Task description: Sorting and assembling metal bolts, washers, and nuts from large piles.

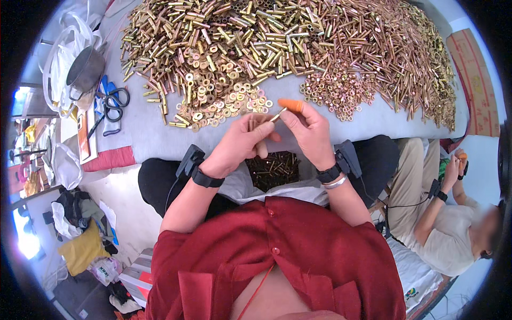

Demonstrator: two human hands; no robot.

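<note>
Above my lap, both hands meet at the table's near edge. My left hand (246, 140) is closed, pinching a slim brass-coloured metal bolt (277, 116) between thumb and fingers. My right hand (308, 131) grips the same bolt's upper end between thumb and fingers; its index finger wears an orange finger cover (290, 105). Flat washers (234, 104) lie in a loose heap just beyond my left hand. Small nuts (341, 93) are piled beyond my right hand. Behind both spreads a large mound of brass-coloured metal sleeves and rods (288, 40).
A dark container (274, 170) of metal pieces sits between my knees, white plastic around it. Black-handled scissors (113, 104) and a metal pot (85, 69) are at the table's left. A co-worker (448, 229) sits at the right; a cardboard strip (473, 80) stands beyond the mound.
</note>
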